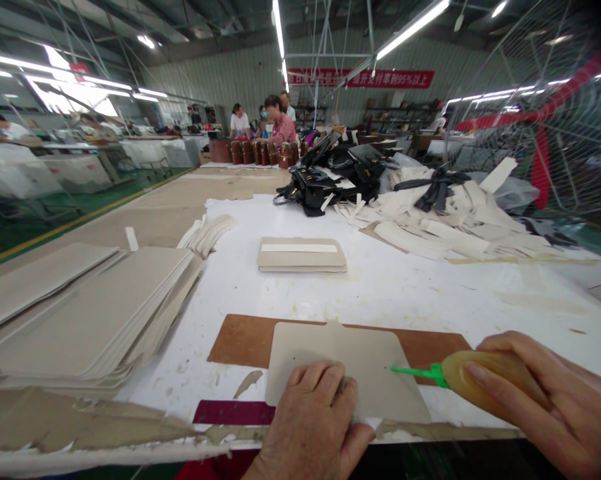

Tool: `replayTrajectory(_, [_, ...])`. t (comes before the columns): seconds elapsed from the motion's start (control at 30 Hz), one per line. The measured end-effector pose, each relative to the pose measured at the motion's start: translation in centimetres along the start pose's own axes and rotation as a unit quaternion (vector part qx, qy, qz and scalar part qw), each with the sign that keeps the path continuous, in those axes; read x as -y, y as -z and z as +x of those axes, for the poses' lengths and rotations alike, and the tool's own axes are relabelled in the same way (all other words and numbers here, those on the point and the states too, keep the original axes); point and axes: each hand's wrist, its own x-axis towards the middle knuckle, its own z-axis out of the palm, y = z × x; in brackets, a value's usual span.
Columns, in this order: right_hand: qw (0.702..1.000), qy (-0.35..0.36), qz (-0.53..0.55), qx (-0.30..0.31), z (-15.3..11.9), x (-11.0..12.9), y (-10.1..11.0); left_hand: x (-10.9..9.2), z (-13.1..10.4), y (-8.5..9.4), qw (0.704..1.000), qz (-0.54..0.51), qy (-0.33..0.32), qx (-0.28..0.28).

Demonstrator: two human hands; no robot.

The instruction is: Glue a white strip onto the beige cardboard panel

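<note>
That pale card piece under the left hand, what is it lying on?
The pale card piece lies on a brown board, itself on the white table. The left hand covers its near edge.

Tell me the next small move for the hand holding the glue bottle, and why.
Probably draw the green nozzle along the beige panel, squeezing the glue bottle. The right hand has the tip right at the panel's right side, the left hand presses the panel flat on the brown board, and no glue line shows on it yet.
</note>
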Motion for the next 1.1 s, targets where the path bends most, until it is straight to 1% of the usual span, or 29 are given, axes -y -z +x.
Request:
replayTrajectory(0.13, [1.000, 0.019, -0.010, 0.005, 0.6, -0.2, 0.0, 0.1, 0.2, 0.0, 1.000, 0.006, -0.007, -0.007])
replayTrajectory(0.3, [1.000, 0.019, -0.013, 0.013, 0.7, 0.2, 0.2, 0.1, 0.3, 0.0, 1.000, 0.014, -0.010, -0.011])
replayTrajectory(0.47, [0.999, 0.018, -0.014, 0.038, 0.8, 0.6, 0.2, 0.0, 0.2, 0.0, 1.000, 0.016, -0.015, -0.017])
replayTrajectory(0.6, [0.999, 0.011, -0.001, 0.046, 1.1, 0.9, 0.3, -0.1, 0.2, -0.1, 1.000, 0.015, -0.011, -0.017])
replayTrajectory(0.67, [0.999, -0.003, 0.011, 0.050, 1.2, 1.6, 0.5, 0.0, 0.3, -0.1, 1.000, 0.015, -0.010, -0.013])
replayTrajectory(0.77, [0.997, -0.025, 0.029, 0.062, 1.2, 3.5, 1.0, 0.0, 0.3, -0.3, 1.000, 0.013, -0.011, -0.013])
replayTrajectory(0.83, [0.997, -0.027, 0.044, 0.066, 1.1, 4.8, 1.2, 0.1, 0.3, -0.3, 1.000, 0.010, -0.014, -0.019])
replayTrajectory(0.9, [0.996, -0.019, 0.054, 0.069, 1.1, 5.6, 1.2, 0.1, 0.3, -0.3, 1.000, 0.010, -0.018, -0.023])
replayTrajectory(0.97, [0.996, -0.010, 0.053, 0.068, 1.2, 5.6, 0.9, 0.2, 0.3, -0.3, 1.000, 0.011, -0.015, -0.020])
replayTrajectory(1.1, [0.998, 0.034, 0.024, 0.044, 1.4, 4.4, 0.3, 0.3, 0.2, -0.5, 1.000, 0.013, -0.010, -0.014])
